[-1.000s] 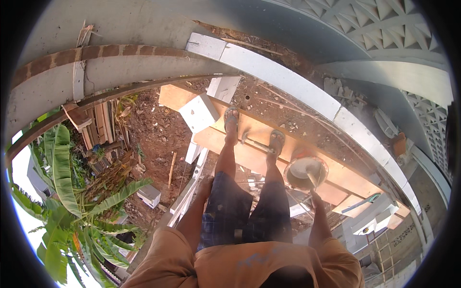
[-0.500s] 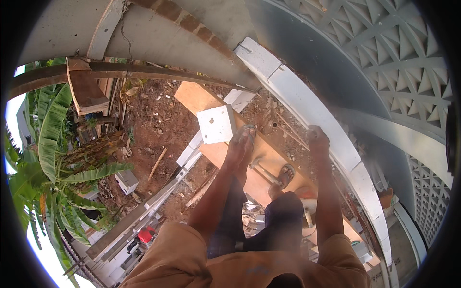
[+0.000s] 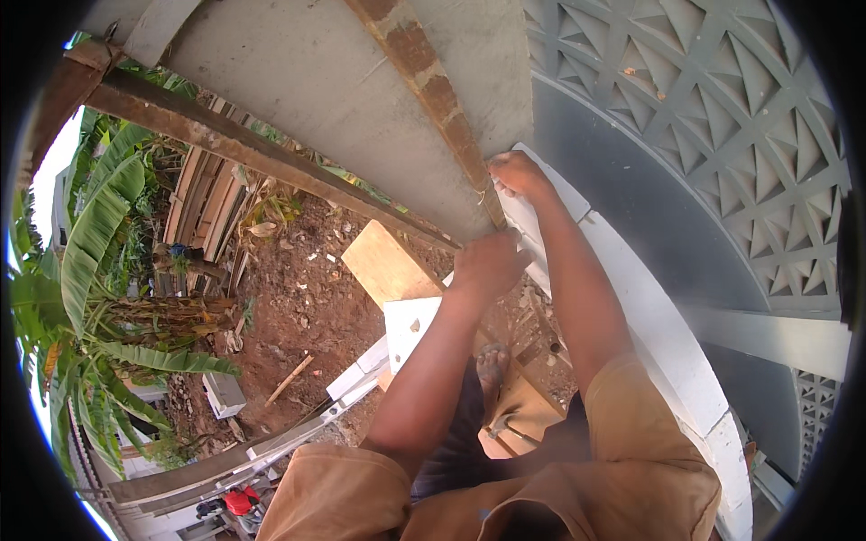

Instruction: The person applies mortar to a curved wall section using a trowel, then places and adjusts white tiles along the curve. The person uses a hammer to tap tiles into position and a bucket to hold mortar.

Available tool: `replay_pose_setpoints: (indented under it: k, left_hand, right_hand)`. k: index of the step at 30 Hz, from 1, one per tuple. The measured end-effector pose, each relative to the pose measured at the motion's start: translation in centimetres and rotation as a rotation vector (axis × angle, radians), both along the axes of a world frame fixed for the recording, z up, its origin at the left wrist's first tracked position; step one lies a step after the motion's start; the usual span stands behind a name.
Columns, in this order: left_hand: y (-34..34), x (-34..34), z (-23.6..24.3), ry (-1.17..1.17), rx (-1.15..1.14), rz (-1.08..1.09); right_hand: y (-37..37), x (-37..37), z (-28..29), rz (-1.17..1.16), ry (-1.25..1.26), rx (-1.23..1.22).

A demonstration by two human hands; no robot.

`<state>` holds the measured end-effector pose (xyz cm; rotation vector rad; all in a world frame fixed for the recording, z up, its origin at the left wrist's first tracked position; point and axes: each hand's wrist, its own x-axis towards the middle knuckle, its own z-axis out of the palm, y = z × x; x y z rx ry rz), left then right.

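My right hand (image 3: 520, 174) is at the far end of the white block wall (image 3: 654, 288), beside a brown wooden strip (image 3: 417, 68) on the grey wall. Its fingers are closed; whatever they hold is hidden. Closer to me, my left hand (image 3: 492, 266) is curled near the strip's lower end, its grip hidden too. A thin string (image 3: 483, 193) shows against the strip near my right hand. Below my left forearm, a white block (image 3: 408, 326) rests on an orange-brown board (image 3: 388, 263). A hammer-like tool (image 3: 510, 427) lies on the board near my foot.
A wooden beam (image 3: 234, 140) crosses at the far left, above rubble-strewn reddish soil (image 3: 307, 261). Another white block (image 3: 223, 394) lies on the ground. Banana leaves (image 3: 99, 243) fill the left side. A patterned grey block screen (image 3: 686, 81) rises on the right.
Both hands have moved forward to the wall's far end; the left came from near my foot, the right from further back along the blocks. My view has shifted toward the grey wall.
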<state>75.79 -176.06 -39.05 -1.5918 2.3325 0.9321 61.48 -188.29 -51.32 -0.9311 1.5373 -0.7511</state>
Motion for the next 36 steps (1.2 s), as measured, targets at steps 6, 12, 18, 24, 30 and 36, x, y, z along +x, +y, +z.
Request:
replay_pose_setpoints:
  k: [6,12,18,24,30,36]
  left_hand:
    - [0.0,-1.2,1.1,0.045,-0.079,-0.089]
    - [-0.4,-2.1,0.9,0.059,-0.148,-0.06]
    - [-6.8,0.2,-4.4,0.015,-0.253,0.189]
    - [-10.7,0.6,-12.0,0.431,0.167,0.606]
    - [-11.8,2.2,-15.8,0.617,0.234,0.927]
    - [-9.5,-2.3,-12.0,0.256,-0.344,0.9]
  right_hand:
    - [-0.8,-2.1,-0.5,0.08,0.047,-0.201]
    - [-0.4,-1.1,0.1,0.109,0.101,-0.242]
    - [1.5,-1.3,-2.3,-0.013,-0.021,-0.252]
    - [7.9,2.8,-2.5,-0.173,0.022,-0.43]
    - [7.2,2.0,0.8,0.002,0.147,-0.3]
    - [2.4,-0.8,-1.5,-0.133,0.13,-0.259]
